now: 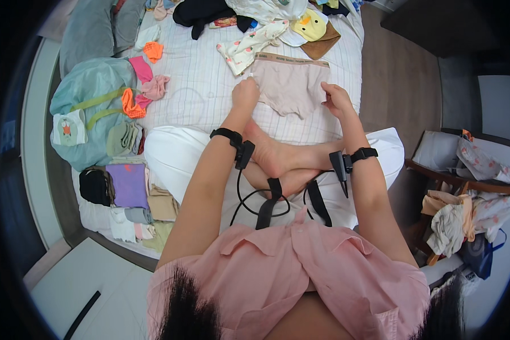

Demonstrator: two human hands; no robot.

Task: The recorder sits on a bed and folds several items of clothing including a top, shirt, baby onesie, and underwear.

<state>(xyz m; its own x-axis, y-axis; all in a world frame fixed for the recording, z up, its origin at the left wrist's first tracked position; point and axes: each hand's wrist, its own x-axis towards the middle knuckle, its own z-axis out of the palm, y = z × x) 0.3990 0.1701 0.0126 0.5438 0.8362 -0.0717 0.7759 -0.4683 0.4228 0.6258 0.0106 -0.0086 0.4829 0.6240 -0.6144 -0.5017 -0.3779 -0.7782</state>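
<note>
A pale pink pair of underpants [291, 87] lies spread on the bed before me, its tan waistband at the far side. My left hand [245, 93] pinches the garment's left edge. At the opposite edge, the thumb and fingers of my right hand [338, 100] close on the fabric. Just beyond the waistband's left end is a white garment with a red print [250, 46]. My crossed feet [276, 155] rest on the near side of the underpants.
Folded clothes, among them a purple one [128, 185], are lined up at left beside a teal bag [95, 78]. Small pink and orange pieces [153, 52] lie nearby. Loose clothes [204, 15] cover the far end. A chair [459, 180] draped with clothes stands at right.
</note>
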